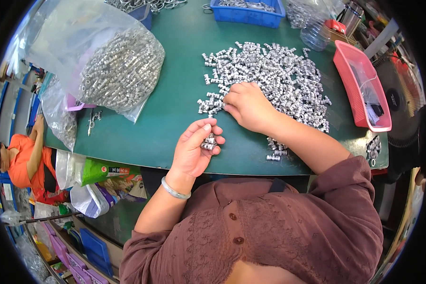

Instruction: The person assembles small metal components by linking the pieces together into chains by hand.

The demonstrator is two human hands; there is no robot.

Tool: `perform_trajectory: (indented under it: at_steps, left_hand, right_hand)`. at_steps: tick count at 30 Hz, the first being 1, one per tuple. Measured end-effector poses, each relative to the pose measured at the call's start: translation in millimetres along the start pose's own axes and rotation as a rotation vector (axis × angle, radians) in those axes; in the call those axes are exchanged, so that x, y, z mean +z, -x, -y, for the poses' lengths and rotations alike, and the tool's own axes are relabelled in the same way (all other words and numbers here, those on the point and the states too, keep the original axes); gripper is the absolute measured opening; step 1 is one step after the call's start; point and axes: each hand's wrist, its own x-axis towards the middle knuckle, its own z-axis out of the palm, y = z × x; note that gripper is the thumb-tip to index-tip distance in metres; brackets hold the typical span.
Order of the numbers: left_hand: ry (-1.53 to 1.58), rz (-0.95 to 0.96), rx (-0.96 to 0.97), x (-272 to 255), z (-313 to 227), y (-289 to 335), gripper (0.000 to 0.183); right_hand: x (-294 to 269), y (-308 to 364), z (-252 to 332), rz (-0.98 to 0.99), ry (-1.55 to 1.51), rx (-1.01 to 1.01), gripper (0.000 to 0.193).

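Observation:
A broad heap of small silvery ribbed metal parts (288, 75) is spread over the green tabletop (180, 61). My right hand (249, 107) rests at the heap's near left edge with its fingers curled down among the parts; whatever is between the fingertips is hidden. Closer to me, my left hand (196, 144) is turned palm up, its fingers curled around several of the same metal parts (208, 141). The thumb presses on them near the index finger. A bracelet (175, 188) circles my left wrist.
A large clear bag of metal rings (123, 71) stands at the left, near a few loose pieces (92, 120). Far back is a blue bin (248, 14). A pink basket (362, 85) and a fan (400, 99) are at the right. Someone in orange (26, 161) is beyond the left edge.

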Motion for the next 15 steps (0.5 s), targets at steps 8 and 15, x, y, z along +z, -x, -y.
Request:
perform_trajectory:
  at_steps: [8, 15]
  left_hand:
    - [-0.065, -0.002, 0.069, -0.8, 8.1, -2.9, 0.015]
    - [0.118, 0.07, -0.007, -8.1, 4.0, -4.9, 0.013]
  right_hand:
    - [-21.0, 6.5, 14.0, 0.063, -0.424, -0.078, 0.01]
    - [-11.0, 13.3, 1.9, 0.023, -0.04, -0.027, 0.015]
